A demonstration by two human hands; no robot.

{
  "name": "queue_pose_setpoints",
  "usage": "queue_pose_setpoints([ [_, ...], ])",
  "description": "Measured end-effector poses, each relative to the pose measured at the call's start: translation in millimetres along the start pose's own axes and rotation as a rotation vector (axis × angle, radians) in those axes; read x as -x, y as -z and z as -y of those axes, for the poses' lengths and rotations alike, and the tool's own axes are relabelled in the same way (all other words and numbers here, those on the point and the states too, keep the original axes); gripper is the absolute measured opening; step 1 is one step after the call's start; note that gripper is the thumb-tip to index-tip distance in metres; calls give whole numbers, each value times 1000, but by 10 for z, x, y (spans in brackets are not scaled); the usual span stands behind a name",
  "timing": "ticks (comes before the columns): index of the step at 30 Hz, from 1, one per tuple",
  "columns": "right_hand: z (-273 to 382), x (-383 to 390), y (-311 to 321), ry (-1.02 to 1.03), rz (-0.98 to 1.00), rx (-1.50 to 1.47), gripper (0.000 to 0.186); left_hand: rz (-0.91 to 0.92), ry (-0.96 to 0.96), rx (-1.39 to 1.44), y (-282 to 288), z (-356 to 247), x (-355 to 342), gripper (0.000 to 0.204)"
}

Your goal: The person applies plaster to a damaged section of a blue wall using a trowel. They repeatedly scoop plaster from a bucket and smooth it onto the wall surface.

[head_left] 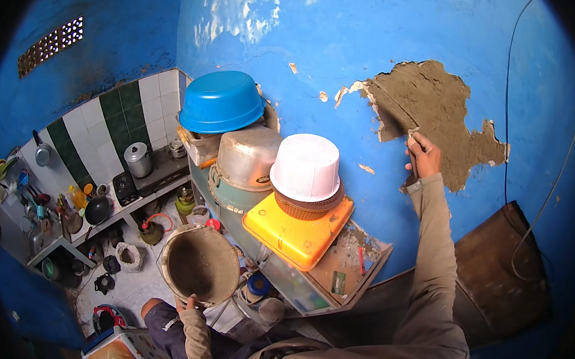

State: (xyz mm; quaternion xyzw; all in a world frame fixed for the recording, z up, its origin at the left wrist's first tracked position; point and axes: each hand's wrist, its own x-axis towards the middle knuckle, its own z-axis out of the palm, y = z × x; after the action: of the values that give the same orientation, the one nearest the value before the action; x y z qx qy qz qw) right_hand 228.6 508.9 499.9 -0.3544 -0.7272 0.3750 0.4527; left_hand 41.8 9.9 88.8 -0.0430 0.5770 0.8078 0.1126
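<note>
On the blue wall (322,37) is a rough patch of wet-looking grey-brown mortar (431,89), edged by flaking paint. My right hand (424,155), arm stretched up, is closed round the handle of a trowel at the patch's lower left. Its mortar-coloured blade (389,110) lies against the patch and is hard to tell from it. Lower down, my left hand (188,302) grips the near rim of a round, mortar-smeared bucket (231,268). The bucket is tilted so that its inside shows, with grey-brown mortar (197,263) in it.
A cabinet (294,282) below the wall bears an orange tray (294,236), a white basket (306,167), a metal pot (248,154) and a blue basin (221,100). Cables (508,94) hang at right above a brown board (506,272). A kitchen counter (148,194) stands left.
</note>
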Motion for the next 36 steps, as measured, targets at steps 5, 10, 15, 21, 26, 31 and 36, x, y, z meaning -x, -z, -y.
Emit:
queue_pose_setpoints([
  [5,98,-550,136,-280,80,-138,24,-11,-44,22,22,103,-65,45],
  [10,198,-784,266,-316,117,-100,20,-8,13,36,51,150,-69,47],
  [15,291,-777,367,-314,107,-18,19,10,-19,25,46,133,-71,45],
  [21,462,-779,465,-236,140,103,18,9,15,32,13,80,-69,45],
  [26,591,-838,568,-225,160,221,17,2,10,62,25,189,-81,44],
  [31,614,-814,613,-268,118,177,18,40,5,14,51,225,-86,45],
  [36,672,-844,776,-262,134,171,20,43,-10,46,44,215,-85,46],
])
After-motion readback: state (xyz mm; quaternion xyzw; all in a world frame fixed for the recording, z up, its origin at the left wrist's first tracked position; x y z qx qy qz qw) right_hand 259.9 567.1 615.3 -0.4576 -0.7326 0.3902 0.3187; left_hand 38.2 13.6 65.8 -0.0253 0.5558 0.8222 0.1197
